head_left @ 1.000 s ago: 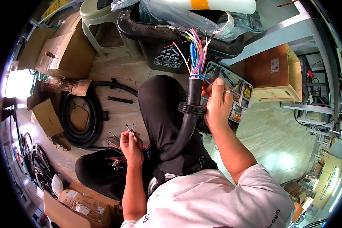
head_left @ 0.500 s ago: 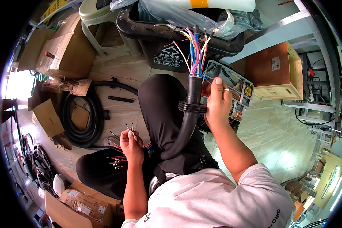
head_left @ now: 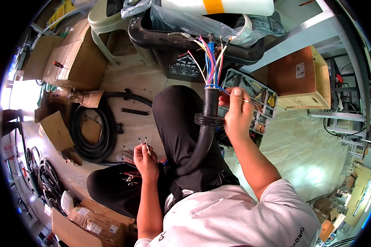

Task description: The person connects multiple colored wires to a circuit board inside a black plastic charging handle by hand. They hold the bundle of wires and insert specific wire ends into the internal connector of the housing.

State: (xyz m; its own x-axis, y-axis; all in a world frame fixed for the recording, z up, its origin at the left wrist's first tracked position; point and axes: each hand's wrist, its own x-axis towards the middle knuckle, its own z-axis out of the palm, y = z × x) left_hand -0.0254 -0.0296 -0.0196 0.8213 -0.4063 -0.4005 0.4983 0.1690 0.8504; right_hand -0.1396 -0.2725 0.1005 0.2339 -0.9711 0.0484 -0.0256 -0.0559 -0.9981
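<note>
A thick black cable (head_left: pixel 206 138) rises in a curve from my lap, with a ribbed black ring (head_left: pixel 209 120) around it. From its upper end fans a bundle of coloured wires (head_left: pixel 211 66), blue, pink, white, yellow and red. My right hand (head_left: pixel 239 117) is closed in a pinch beside the cable end, gripping a blue wire (head_left: pixel 221 88) that bends out of the bundle; a thin pale end sticks out past the thumb. Lower left, my left hand (head_left: pixel 146 162) pinches several thin wires with small dark-and-silver tips (head_left: pixel 144 140). More tipped wires (head_left: pixel 130 177) lie across my left leg.
Ahead stands a black bin (head_left: pixel 179 66) with plastic wrap over it. A grey parts organizer (head_left: pixel 268 92) with tools sits right of the cable, near a wooden box (head_left: pixel 290 74). Left are a coil of black hose (head_left: pixel 76 136) and a cardboard box (head_left: pixel 72 57).
The whole view has shifted slightly. The wire tips at my left hand stand a little more spread and upright. Both hands keep their pinches; the right still has the blue wire.
</note>
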